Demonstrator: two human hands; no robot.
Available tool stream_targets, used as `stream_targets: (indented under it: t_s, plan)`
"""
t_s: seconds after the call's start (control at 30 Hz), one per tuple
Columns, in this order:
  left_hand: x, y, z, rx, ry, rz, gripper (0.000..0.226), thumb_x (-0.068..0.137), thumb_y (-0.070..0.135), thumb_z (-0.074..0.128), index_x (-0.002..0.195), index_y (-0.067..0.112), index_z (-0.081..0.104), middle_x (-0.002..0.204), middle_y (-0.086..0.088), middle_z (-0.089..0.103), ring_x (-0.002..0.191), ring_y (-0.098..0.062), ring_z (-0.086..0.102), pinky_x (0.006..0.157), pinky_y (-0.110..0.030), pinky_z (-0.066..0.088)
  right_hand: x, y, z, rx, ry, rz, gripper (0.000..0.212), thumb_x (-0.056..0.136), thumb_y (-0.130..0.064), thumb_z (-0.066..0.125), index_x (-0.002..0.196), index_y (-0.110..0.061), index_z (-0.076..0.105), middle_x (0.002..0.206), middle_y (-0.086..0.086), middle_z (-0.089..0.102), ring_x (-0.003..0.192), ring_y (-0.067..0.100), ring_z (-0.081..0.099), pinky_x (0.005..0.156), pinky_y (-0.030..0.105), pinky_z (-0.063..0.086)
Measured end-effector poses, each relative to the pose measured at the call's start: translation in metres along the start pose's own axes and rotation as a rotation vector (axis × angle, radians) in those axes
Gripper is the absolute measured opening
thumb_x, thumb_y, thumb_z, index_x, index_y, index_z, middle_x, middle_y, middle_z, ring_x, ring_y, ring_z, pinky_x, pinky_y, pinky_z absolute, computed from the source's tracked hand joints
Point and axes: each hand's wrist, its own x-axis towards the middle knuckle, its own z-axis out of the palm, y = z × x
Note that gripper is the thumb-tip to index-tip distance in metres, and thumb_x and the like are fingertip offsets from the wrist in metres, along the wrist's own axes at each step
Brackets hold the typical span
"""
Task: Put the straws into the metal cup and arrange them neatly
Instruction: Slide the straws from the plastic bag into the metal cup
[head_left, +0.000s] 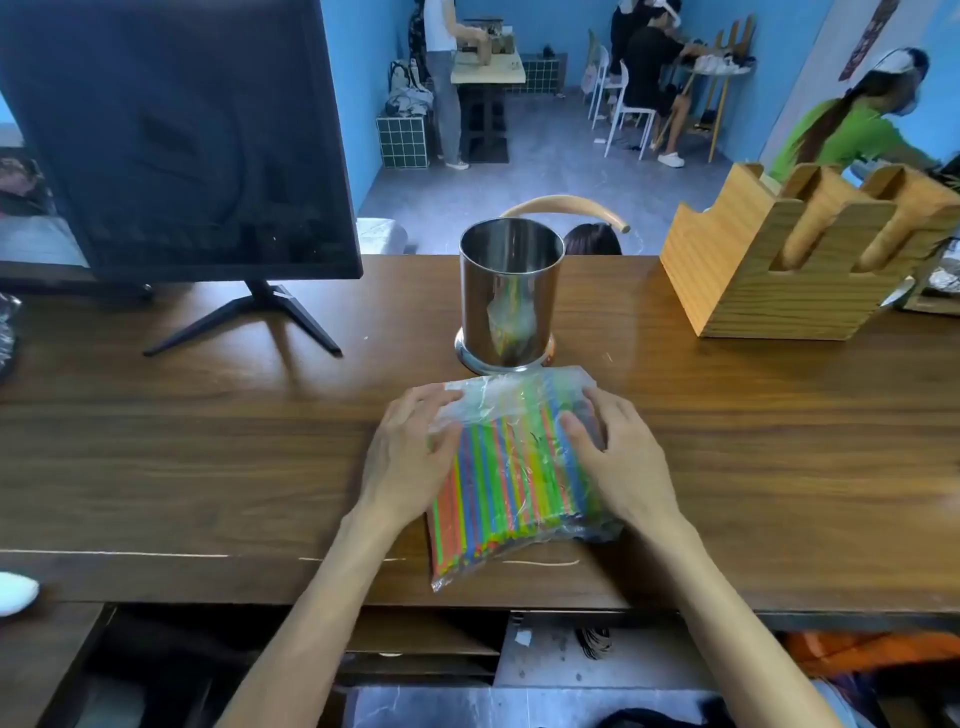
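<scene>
We found no brand, label or legible writing on any item in view. The bag of straws (511, 478) lay flat on the wooden counter (208, 441), just in front of the metal cup (509, 296), its near end overhanging the counter's front edge. The straws — green, orange, blue — were packed side by side in clear plastic, and their long axis ran from us toward the cup, tilted slightly to the right at the far end. The cup stood upright on its flared base, mouth up; its polished wall mirrored the straw colours.

Our left hand (410, 452) rested on the bag's left side with fingers curled over the loose plastic at the far corner — whether it truly gripped the film we could not tell. Our right hand (618, 457) lay on the right side, fingers bent over the bag's edge and thumb on top.

A dark monitor (171, 135) stood at the left, a slotted wooden holder (789, 260) at the right, both well apart from the bag.
</scene>
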Motion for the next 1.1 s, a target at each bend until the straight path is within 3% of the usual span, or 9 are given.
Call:
stream_targets:
  t_s: [0.1, 0.23, 0.4, 0.53, 0.63, 0.7, 0.87, 1.0, 1.1]
  plan:
    - [0.011, 0.008, 0.02, 0.039, -0.104, 0.107, 0.036, 0.099, 0.026, 0.06, 0.134, 0.031, 0.061, 0.143, 0.009, 0.053, 0.134, -0.011, 0.043, 0.111, -0.034, 0.041, 0.002, -0.008, 0.017, -0.104, -0.068, -0.056, 0.068, 0.094, -0.066, 0.051, 0.148, -0.024, 0.048, 0.152, -0.006, 0.046, 0.138, 0.016, 0.045, 0.11, 0.04, 0.042]
    - [0.004, 0.002, 0.039, 0.039, -0.196, 0.082, 0.034, 0.106, 0.034, 0.047, 0.139, 0.034, 0.056, 0.155, 0.008, 0.043, 0.146, -0.012, 0.033, 0.121, -0.038, 0.03, -0.003, -0.002, 0.032, -0.166, -0.127, -0.079, 0.079, 0.087, -0.072, 0.057, 0.153, -0.03, 0.043, 0.163, -0.006, 0.032, 0.152, 0.016, 0.027, 0.119, 0.04, 0.03]
    - [-0.011, 0.015, 0.044, 0.116, -0.128, -0.009, 0.035, 0.106, 0.036, 0.045, 0.139, 0.036, 0.055, 0.15, 0.009, 0.044, 0.14, -0.014, 0.036, 0.117, -0.037, 0.031, 0.013, 0.006, 0.016, -0.118, -0.291, -0.145, 0.084, 0.083, -0.071, 0.064, 0.155, -0.034, 0.038, 0.164, -0.016, 0.026, 0.153, 0.008, 0.018, 0.121, 0.035, 0.023]
    - [-0.027, 0.032, 0.046, 0.223, 0.017, -0.064, 0.029, 0.096, 0.034, 0.061, 0.124, 0.029, 0.065, 0.127, 0.005, 0.055, 0.123, -0.02, 0.048, 0.104, -0.038, 0.039, 0.034, 0.008, -0.001, -0.034, -0.532, -0.203, 0.085, 0.081, -0.061, 0.074, 0.154, -0.037, 0.039, 0.164, -0.022, 0.022, 0.152, -0.005, 0.006, 0.126, 0.035, 0.018]
    - [-0.016, 0.037, 0.039, 0.318, 0.063, -0.022, 0.028, 0.085, 0.048, 0.068, 0.111, 0.035, 0.066, 0.12, 0.01, 0.053, 0.121, -0.017, 0.04, 0.098, -0.033, 0.026, 0.046, 0.01, -0.009, -0.033, -0.644, -0.212, 0.084, 0.08, -0.056, 0.079, 0.153, -0.041, 0.039, 0.164, -0.023, 0.022, 0.151, -0.003, 0.012, 0.124, 0.033, 0.021]
    - [-0.003, 0.035, 0.036, 0.308, -0.03, 0.084, 0.035, 0.086, 0.05, 0.067, 0.118, 0.04, 0.063, 0.129, 0.011, 0.051, 0.128, -0.017, 0.034, 0.103, -0.033, 0.021, 0.05, 0.009, -0.013, -0.048, -0.686, -0.214, 0.082, 0.08, -0.053, 0.08, 0.151, -0.043, 0.04, 0.163, -0.021, 0.026, 0.149, 0.0, 0.022, 0.121, 0.032, 0.027]
    - [0.019, 0.029, 0.035, 0.214, -0.161, 0.359, 0.019, 0.088, 0.039, 0.071, 0.106, 0.035, 0.075, 0.118, 0.012, 0.065, 0.116, -0.011, 0.052, 0.095, -0.036, 0.044, 0.051, 0.007, -0.009, -0.001, -0.666, -0.207, 0.076, 0.085, -0.045, 0.079, 0.15, -0.04, 0.041, 0.159, -0.017, 0.036, 0.142, 0.002, 0.035, 0.118, 0.032, 0.033]
    - [0.022, 0.031, 0.041, 0.122, -0.169, 0.366, 0.013, 0.091, 0.027, 0.071, 0.102, 0.029, 0.079, 0.108, 0.014, 0.071, 0.103, -0.007, 0.058, 0.087, -0.021, 0.041, 0.04, 0.011, 0.001, 0.006, -0.598, -0.172, 0.079, 0.093, -0.059, 0.06, 0.16, -0.037, 0.023, 0.168, -0.011, 0.015, 0.153, 0.006, 0.016, 0.125, 0.032, 0.019]
    - [0.019, 0.03, 0.048, 0.101, -0.145, 0.325, 0.012, 0.095, 0.029, 0.066, 0.101, 0.029, 0.077, 0.105, 0.015, 0.07, 0.101, -0.007, 0.058, 0.088, -0.024, 0.044, 0.032, 0.009, 0.007, -0.107, -0.504, -0.241, 0.081, 0.096, -0.061, 0.053, 0.162, -0.03, 0.018, 0.168, -0.011, 0.016, 0.154, 0.004, 0.008, 0.122, 0.029, 0.017]
